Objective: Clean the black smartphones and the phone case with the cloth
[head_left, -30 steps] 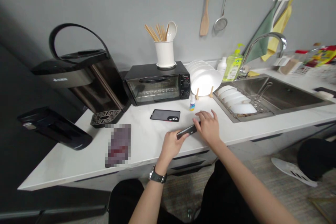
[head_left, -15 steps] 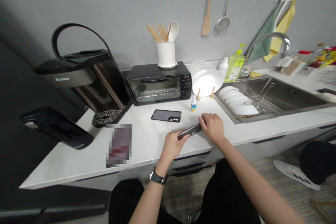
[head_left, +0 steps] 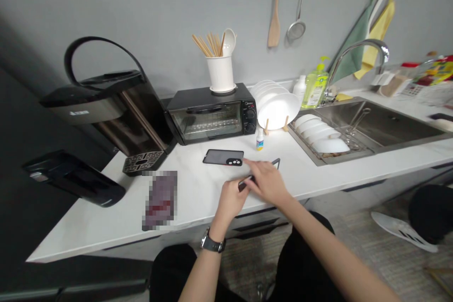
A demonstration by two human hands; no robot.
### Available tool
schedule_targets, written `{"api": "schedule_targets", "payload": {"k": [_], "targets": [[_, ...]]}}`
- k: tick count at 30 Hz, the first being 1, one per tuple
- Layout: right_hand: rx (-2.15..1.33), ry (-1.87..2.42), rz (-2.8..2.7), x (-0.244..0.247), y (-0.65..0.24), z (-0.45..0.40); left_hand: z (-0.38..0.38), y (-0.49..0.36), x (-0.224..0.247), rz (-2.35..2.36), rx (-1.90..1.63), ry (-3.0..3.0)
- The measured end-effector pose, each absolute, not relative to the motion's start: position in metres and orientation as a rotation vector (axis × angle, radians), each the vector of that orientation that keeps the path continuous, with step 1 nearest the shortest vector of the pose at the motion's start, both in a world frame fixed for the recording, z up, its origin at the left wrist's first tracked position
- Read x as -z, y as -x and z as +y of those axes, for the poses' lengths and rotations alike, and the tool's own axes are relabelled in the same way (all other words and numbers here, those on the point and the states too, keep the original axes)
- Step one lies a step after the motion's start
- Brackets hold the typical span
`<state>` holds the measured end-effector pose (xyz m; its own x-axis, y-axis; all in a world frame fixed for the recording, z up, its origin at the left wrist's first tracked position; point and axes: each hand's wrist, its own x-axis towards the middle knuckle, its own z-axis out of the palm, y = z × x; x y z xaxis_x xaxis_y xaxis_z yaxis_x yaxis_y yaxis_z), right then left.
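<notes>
My left hand [head_left: 231, 197] is closed on the near left end of a dark smartphone [head_left: 244, 183], low over the counter. Across the phone lies my right hand [head_left: 269, 181], its thumb at the phone's left end close to the left hand and its fingers bent over the far side. Most of the phone is hidden under the hands; a thin dark corner with a pale inside shows beyond the right hand. Just behind the right fingertips, a black phone case [head_left: 215, 156] with camera cutouts lies flat. A small white bottle with a blue and yellow label [head_left: 260, 141] stands farther back.
Along the wall are a water dispenser [head_left: 141, 118], a toaster oven [head_left: 212, 120] bearing a chopstick holder [head_left: 221, 74], and racked plates [head_left: 279, 111]. A dark flask [head_left: 76, 181] and a pixelated flat object [head_left: 161, 200] are left. The sink [head_left: 375, 122] with bowls is right.
My right hand has slid left from the phone's far right end to near the left hand, covering most of it. The left hand keeps its hold. The view has shifted slightly.
</notes>
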<state>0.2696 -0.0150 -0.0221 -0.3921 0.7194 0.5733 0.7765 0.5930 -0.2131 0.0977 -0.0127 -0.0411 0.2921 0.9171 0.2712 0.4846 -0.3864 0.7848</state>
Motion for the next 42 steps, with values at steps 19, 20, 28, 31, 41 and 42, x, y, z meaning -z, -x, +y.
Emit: {"api": "schedule_targets", "payload": {"k": [19, 20, 28, 31, 41, 42], "targets": [[0.267, 1.442, -2.092, 0.024, -0.3, 0.003, -0.016, -0.098, 0.036, 1.274, -0.921, -2.0], [0.286, 1.495, -2.049, 0.023, -0.308, 0.007, -0.017, -0.099, 0.034, 1.277, -0.925, -2.003], [0.1, 1.096, -2.18, 0.026, -0.216, -0.043, -0.009, -0.096, 0.046, 1.273, -0.926, -2.071], [0.108, 0.933, -2.296, 0.027, -0.21, -0.046, -0.007, -0.094, 0.048, 1.261, -0.904, -2.078], [0.281, 1.566, -1.952, 0.019, -0.3, 0.006, -0.016, -0.099, 0.035, 1.302, -0.941, -1.999], [0.267, 1.554, -1.94, 0.02, -0.288, 0.001, -0.016, -0.099, 0.036, 1.298, -0.942, -1.989]]}}
